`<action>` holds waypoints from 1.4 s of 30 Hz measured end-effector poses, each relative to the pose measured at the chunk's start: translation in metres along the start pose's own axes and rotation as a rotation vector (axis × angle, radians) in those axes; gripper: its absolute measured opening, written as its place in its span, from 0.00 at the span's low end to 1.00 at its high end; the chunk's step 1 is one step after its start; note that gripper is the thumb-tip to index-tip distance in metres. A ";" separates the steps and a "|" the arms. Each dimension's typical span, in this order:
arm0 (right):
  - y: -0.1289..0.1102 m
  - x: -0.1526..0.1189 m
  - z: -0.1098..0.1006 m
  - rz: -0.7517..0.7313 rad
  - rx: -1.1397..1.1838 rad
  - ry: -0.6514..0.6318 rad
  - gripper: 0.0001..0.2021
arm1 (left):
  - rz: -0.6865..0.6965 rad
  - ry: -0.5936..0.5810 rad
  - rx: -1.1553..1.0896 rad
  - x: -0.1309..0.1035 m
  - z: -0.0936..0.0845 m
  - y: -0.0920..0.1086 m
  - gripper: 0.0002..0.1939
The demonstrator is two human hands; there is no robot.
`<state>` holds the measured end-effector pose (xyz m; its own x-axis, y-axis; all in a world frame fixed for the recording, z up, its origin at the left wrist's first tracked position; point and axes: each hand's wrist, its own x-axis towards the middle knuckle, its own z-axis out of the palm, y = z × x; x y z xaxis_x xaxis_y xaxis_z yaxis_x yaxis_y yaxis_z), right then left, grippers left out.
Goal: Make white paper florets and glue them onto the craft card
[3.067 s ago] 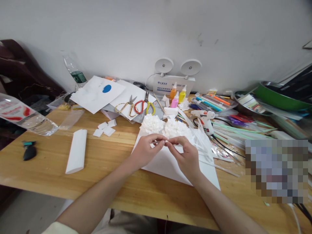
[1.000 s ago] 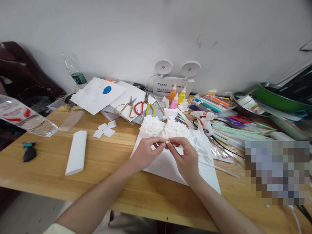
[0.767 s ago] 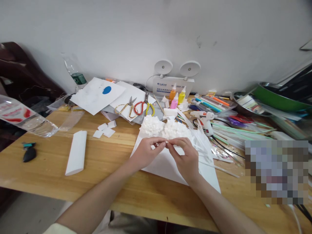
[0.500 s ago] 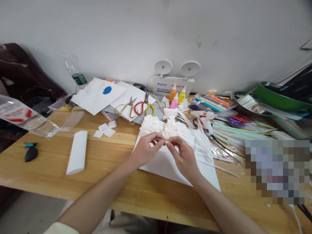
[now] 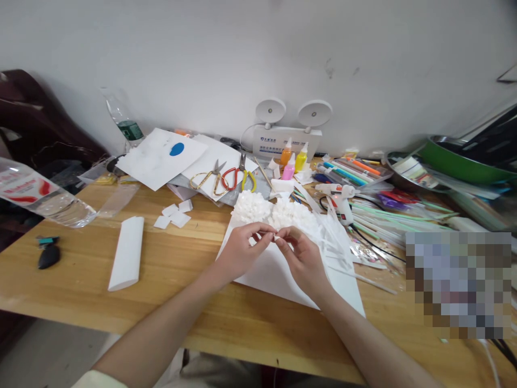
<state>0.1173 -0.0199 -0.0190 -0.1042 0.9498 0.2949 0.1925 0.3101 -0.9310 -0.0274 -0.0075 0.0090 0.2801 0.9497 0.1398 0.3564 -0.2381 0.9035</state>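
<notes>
Both hands meet fingertip to fingertip above a white sheet of paper [image 5: 278, 280] on the table. My left hand [image 5: 247, 249] is closed in a pinch, and my right hand [image 5: 301, 253] pinches from the other side. Between them is a small white piece [image 5: 276, 237], mostly covered by the fingers; it looks like paper, but its shape cannot be made out. Just beyond the hands lie two heaps of small white crumpled pieces, a left heap [image 5: 252, 206] and a right heap [image 5: 291, 212]. White paper strips [image 5: 333, 242] lie to the right of my right hand.
A hot glue gun [image 5: 341, 203] stands at right, its cord trailing. Gold-handled scissors [image 5: 210, 178], pliers [image 5: 247, 180] and small paint bottles [image 5: 288, 168] are behind. Left are white paper squares [image 5: 178, 218], a flattened white roll [image 5: 126, 253] and a water bottle [image 5: 44, 194].
My left fingers have shifted slightly and bent more around the small white piece. My right hand has barely moved, and the things on the table stay in place.
</notes>
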 end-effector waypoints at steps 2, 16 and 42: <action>0.000 0.000 -0.001 -0.002 -0.021 0.005 0.04 | 0.008 0.004 0.005 0.000 0.000 0.001 0.10; -0.004 -0.001 -0.002 -0.148 -0.200 0.136 0.02 | 0.007 -0.014 -0.005 -0.003 -0.001 0.004 0.11; -0.007 -0.005 0.001 -0.209 -0.325 0.291 0.03 | -0.025 -0.010 -0.035 -0.004 -0.001 0.005 0.11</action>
<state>0.1151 -0.0272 -0.0140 0.0949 0.8232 0.5598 0.4964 0.4483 -0.7434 -0.0276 -0.0124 0.0133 0.2802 0.9533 0.1128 0.3322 -0.2065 0.9203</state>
